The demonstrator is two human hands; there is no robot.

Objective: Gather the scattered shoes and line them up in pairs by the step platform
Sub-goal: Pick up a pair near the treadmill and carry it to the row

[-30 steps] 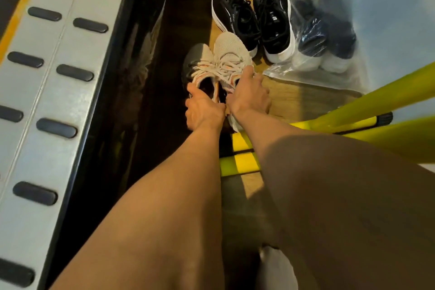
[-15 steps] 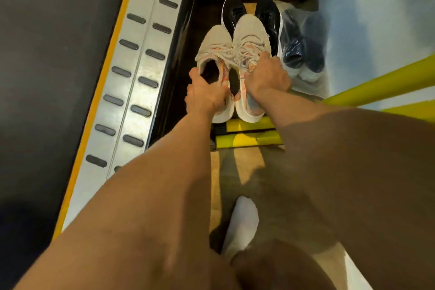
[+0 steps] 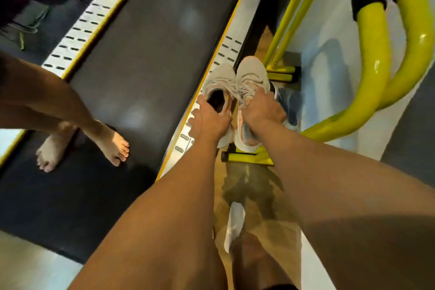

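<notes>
Treadmill belt (image 3: pixel 146 73), dark and matte, fills the left, and another person's bare feet (image 3: pixel 117 146) stand on it. Its grey slotted side rail (image 3: pixel 227 52) runs just left of your hands. Glossy yellow tube frame (image 3: pixel 374 73) curves at right, and its low bars (image 3: pixel 249 156) cross the wood floor (image 3: pixel 249 186) beneath the shoes. Both shoes are beige knit with loose laces, side by side, toes pointing far. Your left hand (image 3: pixel 209 122) grips the left shoe (image 3: pixel 220 80), fingers curled round its heel collar. Your right hand (image 3: pixel 263 110) clamps the right shoe (image 3: pixel 251 73) at tongue and laces, fingers tightly curled.
</notes>
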